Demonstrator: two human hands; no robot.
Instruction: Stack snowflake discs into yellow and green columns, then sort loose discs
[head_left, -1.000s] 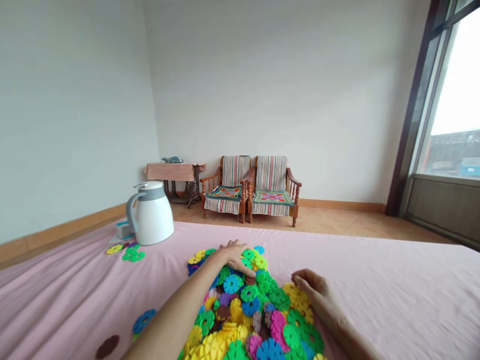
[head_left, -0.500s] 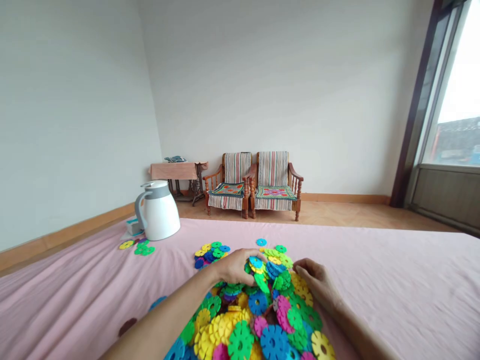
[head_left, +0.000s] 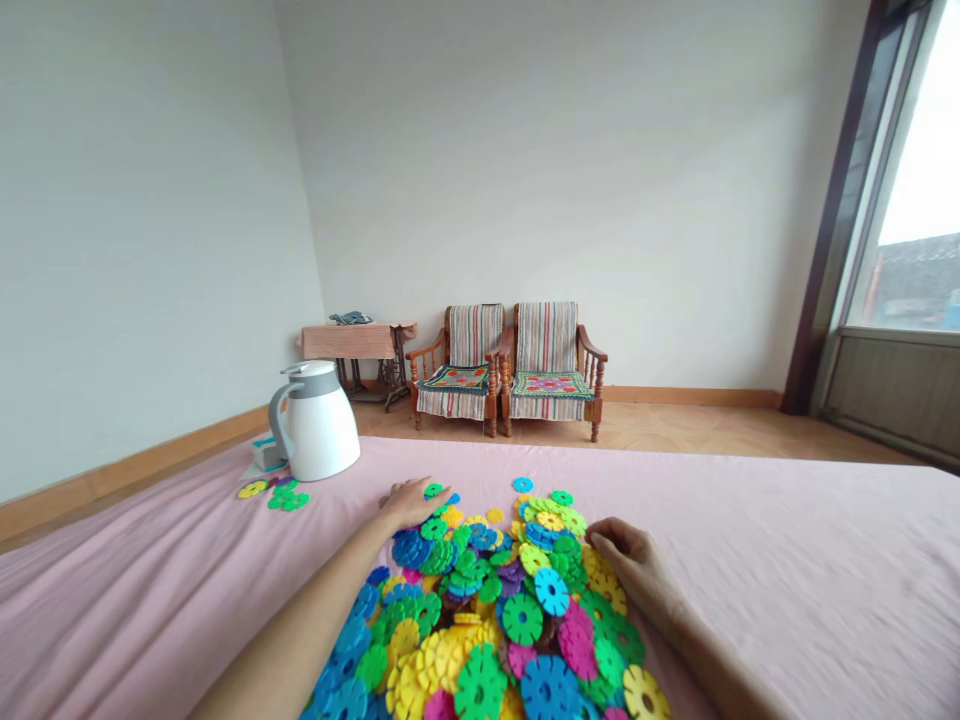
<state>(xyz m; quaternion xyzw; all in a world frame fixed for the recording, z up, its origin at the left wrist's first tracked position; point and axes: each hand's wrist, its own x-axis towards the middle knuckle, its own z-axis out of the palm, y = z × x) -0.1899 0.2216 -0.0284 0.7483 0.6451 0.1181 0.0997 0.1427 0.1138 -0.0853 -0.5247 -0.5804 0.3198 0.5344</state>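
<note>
Slotted plastic discs (head_left: 512,615) heaped on pink cloth (head_left: 750,560), directly before the person and between both arms. Left hand (head_left: 409,503) palm down at the heap's far left edge, its grip loose and unclosed. Right hand (head_left: 628,552) at the right edge beside yellow discs, fingers curled (whether that grip holds anything, cannot tell). White jug (head_left: 324,430) stands farther left, a few discs near its base.

Notched, round-holed discs (head_left: 450,655) in green, blue, yellow, pink, purple and brown lie heaped and overlapping across a pink-draped surface (head_left: 772,560), some flat, others tilted against their neighbors; a small cluster (head_left: 288,501), mostly green and yellow, lies well apart at left.
</note>
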